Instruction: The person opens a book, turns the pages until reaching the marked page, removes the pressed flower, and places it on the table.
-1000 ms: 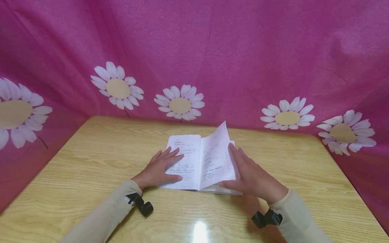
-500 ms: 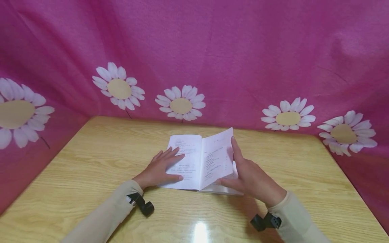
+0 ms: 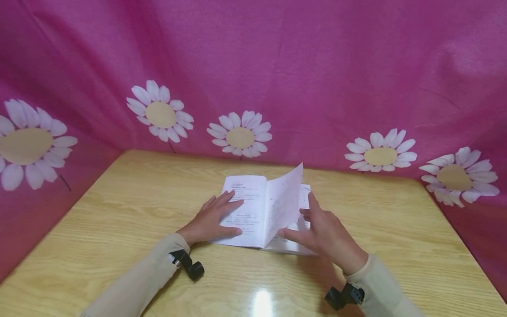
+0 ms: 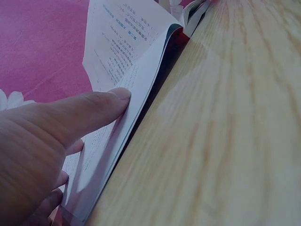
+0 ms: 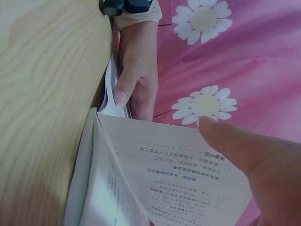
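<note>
An open printed book (image 3: 250,240) lies on the wooden table. My left hand (image 3: 210,222) rests spread on its left-hand page, and in the left wrist view its thumb (image 4: 101,106) lies along the page near the lower edge. From the book's right half a single leaf (image 3: 286,196) stands up, curving toward the spine. My right hand (image 3: 330,235) is beside that leaf with thumb and index finger wide apart. Its thumb (image 5: 235,146) is at the leaf's lower edge in the right wrist view. The other right fingers are partly hidden.
The wooden table (image 3: 158,189) extends around the book on all sides. Behind and beside it hangs a pink cloth (image 3: 301,79) printed with white daisies. A small black camera (image 3: 344,296) sits on the right wrist, another (image 3: 188,264) on the left.
The raised leaf first swung toward the right index finger, then tilted back left, baring more of the page beneath. The right index finger came away from it. My left hand stayed on its page.
</note>
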The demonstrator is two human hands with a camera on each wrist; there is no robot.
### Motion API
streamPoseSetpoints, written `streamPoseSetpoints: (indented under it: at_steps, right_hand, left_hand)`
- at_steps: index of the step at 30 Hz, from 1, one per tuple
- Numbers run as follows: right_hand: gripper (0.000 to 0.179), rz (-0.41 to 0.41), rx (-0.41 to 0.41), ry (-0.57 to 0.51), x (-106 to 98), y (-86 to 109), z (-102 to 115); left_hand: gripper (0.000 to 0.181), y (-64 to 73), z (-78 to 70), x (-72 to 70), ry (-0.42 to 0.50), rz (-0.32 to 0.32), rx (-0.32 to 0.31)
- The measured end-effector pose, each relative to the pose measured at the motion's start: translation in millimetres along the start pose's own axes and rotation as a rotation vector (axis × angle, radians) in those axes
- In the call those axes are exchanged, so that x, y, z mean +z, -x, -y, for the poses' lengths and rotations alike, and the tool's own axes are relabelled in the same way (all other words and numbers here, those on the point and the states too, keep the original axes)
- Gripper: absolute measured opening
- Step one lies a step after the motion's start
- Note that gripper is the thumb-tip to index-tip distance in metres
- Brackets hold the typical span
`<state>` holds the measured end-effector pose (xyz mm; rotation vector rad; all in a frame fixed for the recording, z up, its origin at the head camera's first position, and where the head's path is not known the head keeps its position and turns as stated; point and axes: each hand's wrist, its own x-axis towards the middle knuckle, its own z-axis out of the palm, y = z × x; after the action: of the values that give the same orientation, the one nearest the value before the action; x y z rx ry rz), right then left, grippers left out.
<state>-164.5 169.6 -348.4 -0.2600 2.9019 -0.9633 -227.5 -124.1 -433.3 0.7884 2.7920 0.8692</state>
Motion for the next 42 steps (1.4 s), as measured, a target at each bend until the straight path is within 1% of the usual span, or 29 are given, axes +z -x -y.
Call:
streamPoseSetpoints:
  at_steps: [2,5,9,11,12,14,15,17,21,24,26,29,32,36,39,42]
  right_hand:
    - [0.108,0.007,-0.003,-0.004,2,-0.7,0]
    - [0.094,0.015,-0.051,-0.011,5,0.1,-2]
    - [0.07,0.022,-0.157,-0.074,12,1.5,-4]
    - [0.065,0.041,-0.222,-0.119,15,0.8,-4]
    - [0.066,0.053,-0.249,-0.138,17,0.4,-4]
    - [0.07,0.086,-0.288,-0.162,20,-0.8,-2]
    - [0.072,0.105,-0.301,-0.17,22,-1.1,-2]
    - [0.075,0.128,-0.309,-0.15,25,-1.3,-1]
    - [0.08,0.166,-0.309,-0.114,32,0.0,0]
    - [0.09,0.169,-0.332,-0.059,37,1.5,-1]
    - [0.094,0.18,-0.357,-0.043,40,2.3,-1]
    - [0.096,0.201,-0.409,-0.031,45,3.3,-2]
    - [0.096,0.216,-0.441,-0.017,49,3.8,-1]
    - [0.097,0.244,-0.44,0.008,55,5.2,0]
    - [0.096,0.274,-0.421,0.024,58,8.1,1]
    - [0.095,0.288,-0.417,0.053,60,11.3,-1]
  left_hand:
    - [0.083,-0.7,0.9,0.5,-0.002,-0.001,-0.004]
    - [0.083,-1.3,2.5,1.2,-0.002,0.003,-0.008]
    - [0.085,-0.4,3.5,1.0,0.006,0.001,-0.005]
    - [0.083,0.5,3.7,0.3,0.026,-0.016,-0.013]
    - [0.08,0.5,4.0,0.2,0.037,-0.027,-0.016]
    - [0.073,0.1,4.2,-0.1,0.091,-0.061,-0.028]
    - [0.068,-0.2,4.0,-0.4,0.128,-0.079,-0.034]
    - [0.063,-1.1,2.7,-0.9,0.211,-0.109,-0.056]
    - [0.065,-2.1,0.7,-0.8,0.364,-0.143,-0.111]
    - [0.066,-1.9,0.7,-0.3,0.422,-0.159,-0.145]
    - [0.066,-1.4,0.5,-0.8,0.449,-0.169,-0.158]
    - [0.066,-1.2,-0.2,-3.1,0.491,-0.189,-0.163]
    - [0.066,-0.9,-0.8,-6.3,0.522,-0.217,-0.154]
    - [0.065,0.3,0.9,-8.6,0.604,-0.249,-0.141]
    - [0.064,0.5,1.4,-7.7,0.671,-0.271,-0.134]
    - [0.064,-0.2,-1.0,-6.3,0.71,-0.295,-0.13]
